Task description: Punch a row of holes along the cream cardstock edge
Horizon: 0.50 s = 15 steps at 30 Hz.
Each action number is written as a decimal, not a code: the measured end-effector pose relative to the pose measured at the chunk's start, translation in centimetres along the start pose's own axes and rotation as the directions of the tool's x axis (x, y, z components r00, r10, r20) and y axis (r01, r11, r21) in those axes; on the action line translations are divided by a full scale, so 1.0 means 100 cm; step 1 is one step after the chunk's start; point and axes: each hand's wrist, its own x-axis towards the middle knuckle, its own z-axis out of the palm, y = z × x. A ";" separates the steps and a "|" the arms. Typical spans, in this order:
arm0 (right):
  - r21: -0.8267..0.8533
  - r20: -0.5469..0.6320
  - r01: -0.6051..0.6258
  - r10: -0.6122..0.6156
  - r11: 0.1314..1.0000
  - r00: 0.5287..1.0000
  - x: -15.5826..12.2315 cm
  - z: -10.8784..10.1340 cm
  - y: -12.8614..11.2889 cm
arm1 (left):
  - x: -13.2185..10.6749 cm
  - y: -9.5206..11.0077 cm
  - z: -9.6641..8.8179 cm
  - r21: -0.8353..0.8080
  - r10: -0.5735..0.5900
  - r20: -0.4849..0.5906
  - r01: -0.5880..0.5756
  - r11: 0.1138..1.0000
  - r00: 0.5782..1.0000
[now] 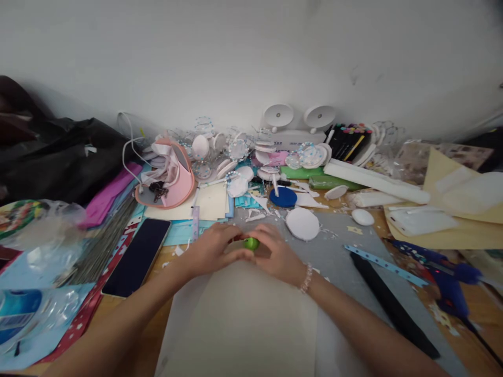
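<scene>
Above the far edge of a cream paper sheet [251, 324], my two hands meet fingertip to fingertip. A small, shiny green round piece [252, 243] shows between them, too small to name further. My left hand [214, 248] is closed, its thumb and fingers curved in on the green piece from the left. From the other side, the bent fingers of my right hand [279, 256] close on the same piece; a beaded bracelet [306, 278] circles that wrist. Just beyond my hands lie a white round disc [302, 223] and a dark blue disc [283, 197].
On the left lie a phone [137, 257], a pink visor [183, 180] and a bundle of thin stems [96, 243]. Beaded white ornaments [238, 149] crowd the back along the wall. A blue glue gun [444, 272] and black strip [393, 303] lie on the right.
</scene>
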 end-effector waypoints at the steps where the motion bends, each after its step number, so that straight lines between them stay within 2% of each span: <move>1: 0.022 0.000 -0.007 0.007 1.000 1.000 0.000 -0.001 0.000 | -0.002 -0.001 0.000 -0.039 -0.025 -0.002 0.024 0.999 1.000; 4: 0.094 -0.010 -0.058 0.060 0.994 0.998 0.002 -0.004 -0.002 | -0.007 -0.004 0.000 -0.104 -0.079 -0.015 0.077 0.992 0.997; 8: 0.179 -0.008 -0.174 0.179 0.968 0.984 0.003 -0.007 -0.004 | -0.011 -0.006 0.002 -0.135 -0.100 -0.043 0.093 0.987 0.994; 12: 0.373 -0.059 -0.345 0.393 0.861 0.918 0.000 -0.003 0.000 | -0.013 -0.006 0.001 -0.162 -0.131 -0.046 0.122 0.979 0.990; 15: 0.486 -0.091 -0.395 0.494 0.780 0.865 -0.001 0.002 0.005 | -0.013 -0.004 0.000 -0.242 -0.175 -0.026 0.163 0.956 0.984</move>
